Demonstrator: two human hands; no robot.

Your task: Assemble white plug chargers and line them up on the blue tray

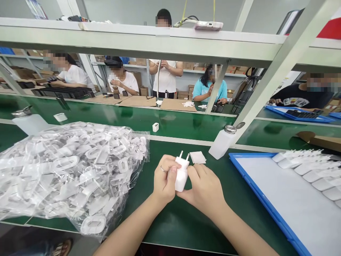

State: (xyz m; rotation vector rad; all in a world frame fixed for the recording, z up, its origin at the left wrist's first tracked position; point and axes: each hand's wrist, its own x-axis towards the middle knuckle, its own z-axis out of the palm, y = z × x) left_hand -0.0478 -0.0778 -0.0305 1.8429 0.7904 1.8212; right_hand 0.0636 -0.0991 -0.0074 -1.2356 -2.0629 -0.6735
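Note:
A white two-pin plug charger [181, 175] is held between my two hands above the green worktop, its metal pins pointing away from me. My left hand [165, 177], with a ring on one finger, is closed around the charger's left side. Bent fingers of my right hand [204, 186] grip its right side, with the thumb at the lower end. Just beyond my hands lies a folded white cloth [198, 157]. To the left, a clear plastic bag [80, 170] is heaped with white plastic casing parts.
On the right, a blue-rimmed tray [262, 199] holds a row of white chargers [314, 169]. Pump bottles [222, 144] stand at right and far left. A small white part [155, 127] sits on the conveyor [181, 124]. A metal shelf beam crosses overhead; several people work beyond.

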